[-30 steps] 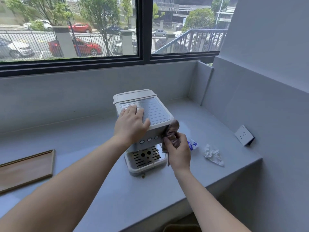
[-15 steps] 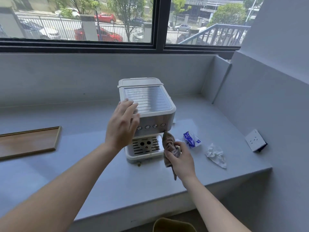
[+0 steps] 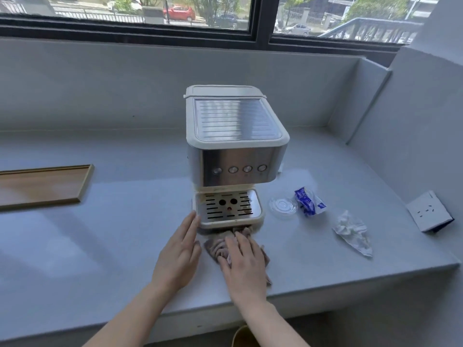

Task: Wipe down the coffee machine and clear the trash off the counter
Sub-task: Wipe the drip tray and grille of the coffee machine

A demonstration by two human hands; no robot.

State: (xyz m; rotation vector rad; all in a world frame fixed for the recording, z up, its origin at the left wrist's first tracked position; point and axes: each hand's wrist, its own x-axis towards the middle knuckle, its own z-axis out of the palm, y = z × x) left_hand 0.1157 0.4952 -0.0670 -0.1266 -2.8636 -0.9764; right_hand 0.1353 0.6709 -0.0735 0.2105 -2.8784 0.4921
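A white and steel coffee machine point(image 3: 235, 139) stands mid-counter, its drip tray facing me. In front of the tray a brownish cloth point(image 3: 217, 246) lies on the grey counter point(image 3: 100, 246). My right hand point(image 3: 244, 264) presses flat on the cloth with straight fingers. My left hand point(image 3: 179, 256) rests open on the counter, fingertips touching the tray's left corner. Right of the machine lie a clear plastic lid point(image 3: 282, 207), a blue and white wrapper point(image 3: 308, 201) and a crumpled white tissue point(image 3: 353, 231).
A wooden tray point(image 3: 42, 185) sits at the far left. A white socket box point(image 3: 429, 211) is on the right wall. The rim of a bin point(image 3: 240, 336) shows below the counter's front edge. Walls close in the back and right.
My left hand came off the machine's top down to the tray's corner. My right hand lowered the cloth from the machine's side to the counter and flattened on it.
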